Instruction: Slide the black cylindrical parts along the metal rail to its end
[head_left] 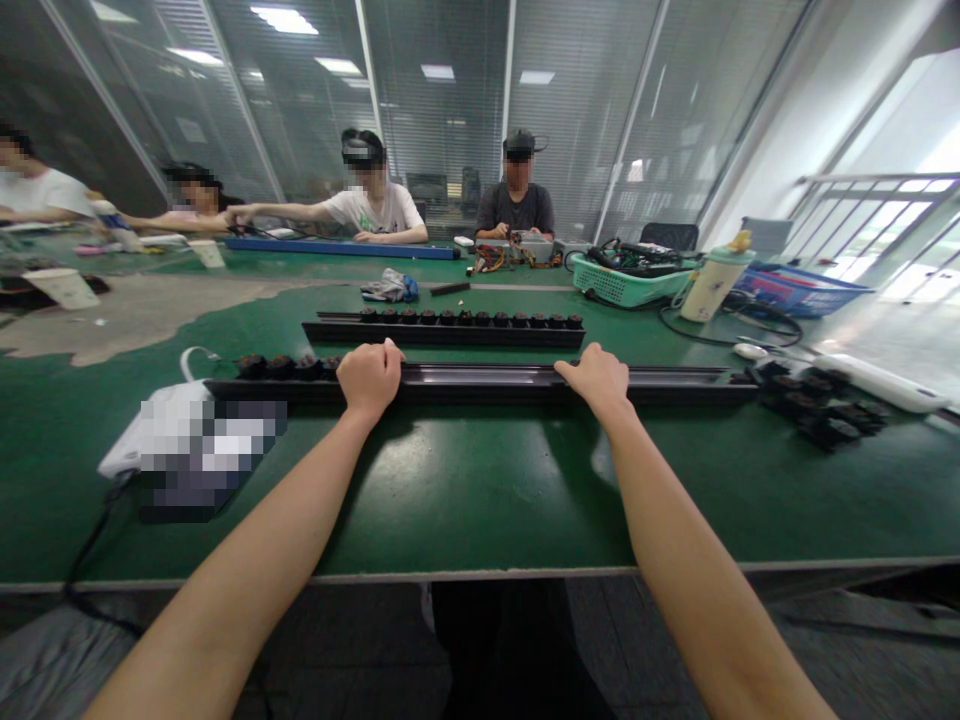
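Observation:
A long black rail (480, 392) with a shiny channel lies across the green table in front of me. Round black pieces (277, 367) sit in a row at its left end. My left hand (370, 380) is closed over the rail just right of that row; whatever lies under its fingers is hidden. Farther right, my right hand (600, 380) grips the same rail, thumb along the near side and fingers over the far edge. Behind it lies a second black rail (442, 334), holding a row of similar round pieces.
Loose black pieces (821, 400) lie beyond the rail's right end, near a white power strip (881, 382). At left are a white box-like object (161, 425) and a blurred flat object (217, 460). A green basket (630, 285) and a cream bottle (712, 285) stand back right. Several people sit opposite.

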